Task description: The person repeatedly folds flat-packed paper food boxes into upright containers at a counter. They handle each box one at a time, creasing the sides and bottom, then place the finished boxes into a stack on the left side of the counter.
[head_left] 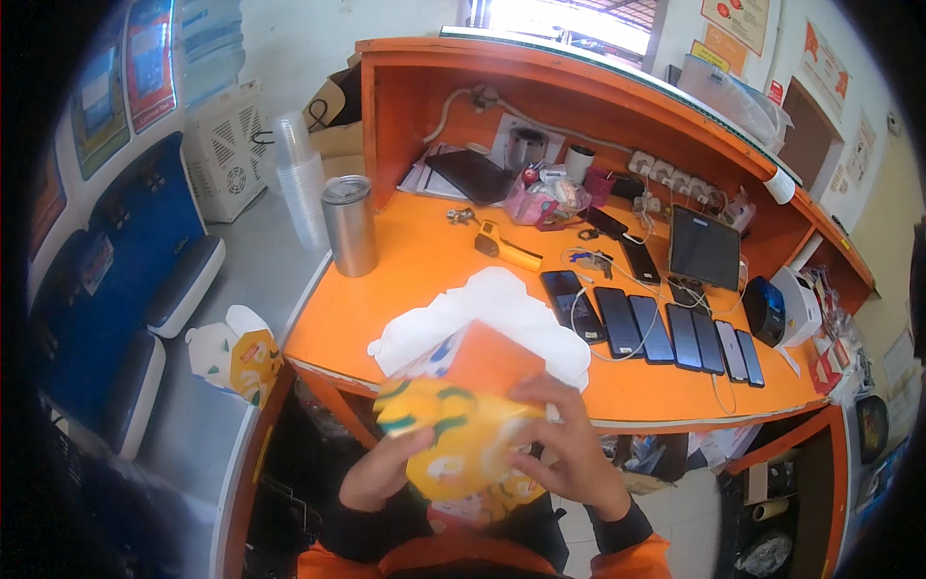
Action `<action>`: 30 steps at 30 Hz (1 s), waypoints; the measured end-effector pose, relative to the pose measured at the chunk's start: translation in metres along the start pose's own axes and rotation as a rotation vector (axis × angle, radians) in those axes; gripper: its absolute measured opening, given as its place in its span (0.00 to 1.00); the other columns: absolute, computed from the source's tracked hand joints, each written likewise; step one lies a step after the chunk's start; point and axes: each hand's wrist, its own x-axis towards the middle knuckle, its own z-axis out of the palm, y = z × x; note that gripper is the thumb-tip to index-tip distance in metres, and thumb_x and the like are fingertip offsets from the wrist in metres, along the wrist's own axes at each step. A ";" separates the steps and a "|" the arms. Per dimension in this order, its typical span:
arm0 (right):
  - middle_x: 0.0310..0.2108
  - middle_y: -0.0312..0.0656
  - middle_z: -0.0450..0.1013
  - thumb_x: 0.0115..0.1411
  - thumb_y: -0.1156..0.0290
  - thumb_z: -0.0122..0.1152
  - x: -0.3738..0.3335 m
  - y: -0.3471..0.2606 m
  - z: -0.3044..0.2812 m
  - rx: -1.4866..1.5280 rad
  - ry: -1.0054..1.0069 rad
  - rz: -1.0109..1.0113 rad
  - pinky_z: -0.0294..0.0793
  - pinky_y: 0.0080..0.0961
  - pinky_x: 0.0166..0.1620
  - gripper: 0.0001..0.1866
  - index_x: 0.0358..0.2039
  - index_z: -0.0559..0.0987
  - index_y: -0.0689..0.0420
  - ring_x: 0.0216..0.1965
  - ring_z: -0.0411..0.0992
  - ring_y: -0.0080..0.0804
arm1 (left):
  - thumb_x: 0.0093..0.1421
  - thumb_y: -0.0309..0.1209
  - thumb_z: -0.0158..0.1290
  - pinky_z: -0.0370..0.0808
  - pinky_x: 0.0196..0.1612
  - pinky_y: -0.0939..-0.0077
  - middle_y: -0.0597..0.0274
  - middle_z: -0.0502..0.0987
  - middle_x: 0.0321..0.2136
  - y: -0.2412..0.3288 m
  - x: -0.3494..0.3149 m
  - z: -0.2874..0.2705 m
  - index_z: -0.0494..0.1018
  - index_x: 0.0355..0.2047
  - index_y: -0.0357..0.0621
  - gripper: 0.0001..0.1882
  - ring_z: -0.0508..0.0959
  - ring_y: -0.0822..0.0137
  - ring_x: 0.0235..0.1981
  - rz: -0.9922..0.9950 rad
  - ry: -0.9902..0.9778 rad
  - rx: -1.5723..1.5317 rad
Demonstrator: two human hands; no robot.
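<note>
In front of my body I hold a yellow paper food carton (pixel 453 439) with green and white print, blurred by motion. My left hand (pixel 386 468) grips its left side, the thumb lying on the printed face. My right hand (pixel 574 439) has its fingers bent around the right edge. Just beyond the carton shows an orange panel (pixel 497 355); I cannot tell whether it belongs to the same carton. White flat carton blanks (pixel 482 301) lie on the orange desk (pixel 318 323) past my hands. More yellow printed card (pixel 511 492) shows below the held carton, near my lap.
A folded carton (pixel 236 355) stands on the grey counter at left. A steel tumbler (pixel 350 227) and stacked plastic cups (pixel 301 183) stand nearby. Beyond the blanks lies a yellow infrared thermometer (pixel 506 247). Several phones (pixel 617 323) with cables, a tablet (pixel 704 246) and a printer (pixel 796 304) occupy the right.
</note>
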 end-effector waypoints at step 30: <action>0.43 0.38 0.70 0.46 0.62 0.63 0.021 -0.010 -0.007 -0.097 -0.118 -0.053 0.41 0.47 0.61 0.22 0.43 0.73 0.51 0.48 0.66 0.37 | 0.53 0.29 0.56 0.69 0.41 0.82 0.62 0.74 0.38 -0.023 0.000 0.024 0.68 0.44 0.36 0.19 0.72 0.74 0.38 0.085 -0.133 0.749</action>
